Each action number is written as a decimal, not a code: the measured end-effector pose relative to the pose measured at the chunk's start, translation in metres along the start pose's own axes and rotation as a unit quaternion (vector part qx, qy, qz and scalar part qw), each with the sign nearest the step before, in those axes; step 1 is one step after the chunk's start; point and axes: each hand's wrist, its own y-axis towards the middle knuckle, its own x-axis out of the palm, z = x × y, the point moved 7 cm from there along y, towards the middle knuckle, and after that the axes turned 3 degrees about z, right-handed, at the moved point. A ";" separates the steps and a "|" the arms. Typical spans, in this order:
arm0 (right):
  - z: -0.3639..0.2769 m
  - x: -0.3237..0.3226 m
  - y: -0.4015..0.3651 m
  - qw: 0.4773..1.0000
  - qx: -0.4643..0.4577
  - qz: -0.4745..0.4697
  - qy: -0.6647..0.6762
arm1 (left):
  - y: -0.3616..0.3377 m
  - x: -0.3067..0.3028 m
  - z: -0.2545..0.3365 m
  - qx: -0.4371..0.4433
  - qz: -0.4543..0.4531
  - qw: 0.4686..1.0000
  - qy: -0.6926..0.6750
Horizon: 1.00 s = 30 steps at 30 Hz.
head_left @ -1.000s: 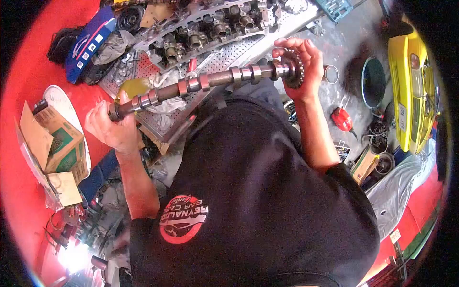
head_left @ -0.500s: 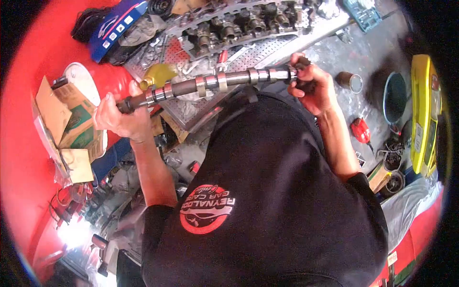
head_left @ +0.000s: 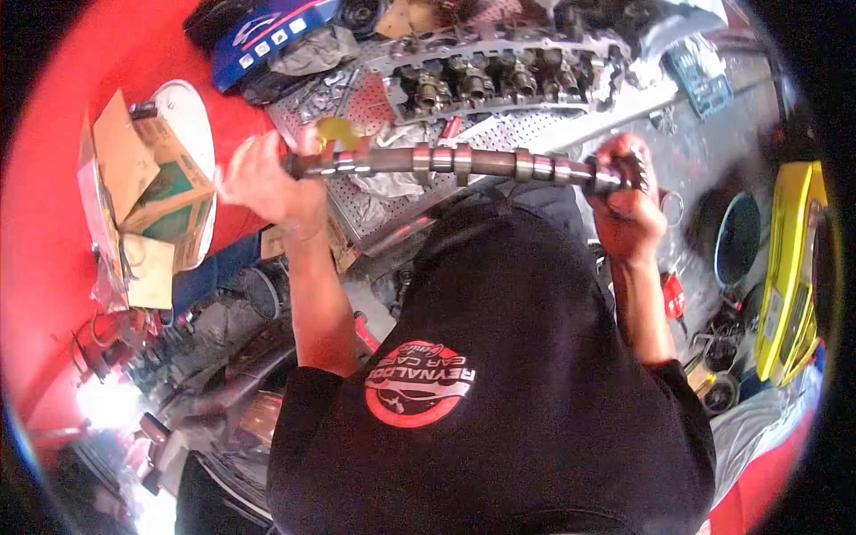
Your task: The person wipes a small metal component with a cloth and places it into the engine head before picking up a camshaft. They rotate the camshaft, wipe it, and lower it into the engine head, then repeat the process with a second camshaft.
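A dark metal camshaft with shiny lobes lies nearly level across the view, held between my two hands. My right hand wraps round its right end, where a toothed piece shows beside the fingers. At the left end, my left hand has its thumb and palm against the shaft; motion smears its fingers. Beyond the camshaft, a cylinder head with springs showing in its openings rests on a perforated metal bench top.
An opened cardboard box stands at the left. A blue printed container is at the back left, and a blue tool case at the back right. A round basin and a yellow car part are at the right.
The camshaft has turned from a slant, right end higher, to nearly level. My right hand has come lower, and my left fingers have loosened outward. The whole view has shifted.
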 end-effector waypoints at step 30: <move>-0.056 -0.110 -0.035 0.999 -0.039 0.022 -0.006 | -0.055 0.104 0.069 -0.555 -0.060 0.155 -0.815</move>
